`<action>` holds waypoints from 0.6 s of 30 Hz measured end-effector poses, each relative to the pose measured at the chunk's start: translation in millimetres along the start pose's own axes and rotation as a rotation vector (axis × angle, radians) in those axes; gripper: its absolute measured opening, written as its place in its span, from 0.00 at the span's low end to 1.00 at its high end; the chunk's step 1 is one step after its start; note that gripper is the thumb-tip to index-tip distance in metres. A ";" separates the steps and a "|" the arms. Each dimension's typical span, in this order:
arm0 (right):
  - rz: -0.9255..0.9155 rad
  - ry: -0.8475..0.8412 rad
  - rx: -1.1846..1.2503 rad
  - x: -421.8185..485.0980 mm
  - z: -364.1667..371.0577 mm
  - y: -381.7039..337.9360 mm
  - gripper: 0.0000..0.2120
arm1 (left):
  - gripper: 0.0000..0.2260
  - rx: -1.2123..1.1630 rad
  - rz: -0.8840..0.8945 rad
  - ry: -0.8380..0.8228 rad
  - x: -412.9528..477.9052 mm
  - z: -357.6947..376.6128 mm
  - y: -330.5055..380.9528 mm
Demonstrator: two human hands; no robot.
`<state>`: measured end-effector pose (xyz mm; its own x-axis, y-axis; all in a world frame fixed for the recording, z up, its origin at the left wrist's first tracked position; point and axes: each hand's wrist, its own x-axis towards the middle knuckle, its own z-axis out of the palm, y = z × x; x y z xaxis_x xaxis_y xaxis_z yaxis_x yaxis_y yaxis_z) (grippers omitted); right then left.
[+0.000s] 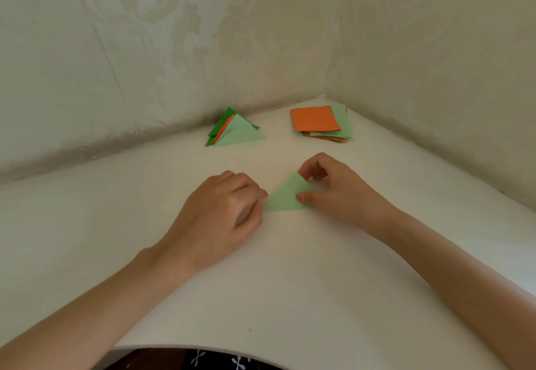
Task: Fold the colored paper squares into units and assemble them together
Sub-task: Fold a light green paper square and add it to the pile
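Observation:
A light green paper triangle [285, 195] lies flat on the white table [290, 268] between my hands. My left hand [223, 210] has its fingers curled and pinches the triangle's left corner. My right hand [333, 187] pinches the top corner with curled fingers while its thumb presses the right corner down. At the back, a small pile of folded triangular units [235, 130] in dark green, orange and light green rests near the wall. To its right lies a stack of unfolded squares [320, 123], orange on top with light green beneath.
Patterned cream walls [174, 50] meet in a corner behind the stack and close the table off at the back and right. The table's near edge curves above a dark patterned fabric [217, 361] at the bottom.

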<state>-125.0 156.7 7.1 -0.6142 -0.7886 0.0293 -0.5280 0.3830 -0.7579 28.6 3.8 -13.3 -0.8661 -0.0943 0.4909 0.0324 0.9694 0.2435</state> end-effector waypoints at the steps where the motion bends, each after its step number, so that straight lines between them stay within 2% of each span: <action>1: 0.000 -0.004 0.072 -0.3 1.0 -2.7 0.14 | 0.16 -0.034 -0.087 0.013 1.0 -0.4 -1.4; 4: -0.006 -0.048 0.220 1.6 4.4 -14.8 0.13 | 0.14 -0.164 -0.321 0.037 4.5 -2.5 -9.9; 7: -0.060 0.005 0.282 25.1 6.7 -29.0 0.11 | 0.09 -0.125 -0.410 0.186 16.1 -12.1 -23.8; 9: -0.098 0.052 0.274 53.8 11.2 -37.6 0.10 | 0.07 -0.087 -0.466 0.215 26.8 -17.5 -36.9; 12: -0.102 0.102 0.237 103.6 25.1 -43.7 0.07 | 0.07 -0.023 -0.440 0.180 40.2 -16.6 -52.8; 15: -0.086 0.128 0.092 144.4 38.4 -40.8 0.06 | 0.08 0.012 -0.393 0.145 48.8 -8.5 -63.3; 18: -0.060 0.131 -0.013 163.9 45.3 -35.7 0.08 | 0.14 0.033 -0.310 0.059 55.6 -0.1 -73.5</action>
<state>-180.3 -8.0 9.5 -0.6521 -0.7410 0.1604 -0.5736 0.3438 -0.7435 -22.0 -72.7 -3.8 -0.8018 -0.3987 0.4451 -0.2460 0.8990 0.3622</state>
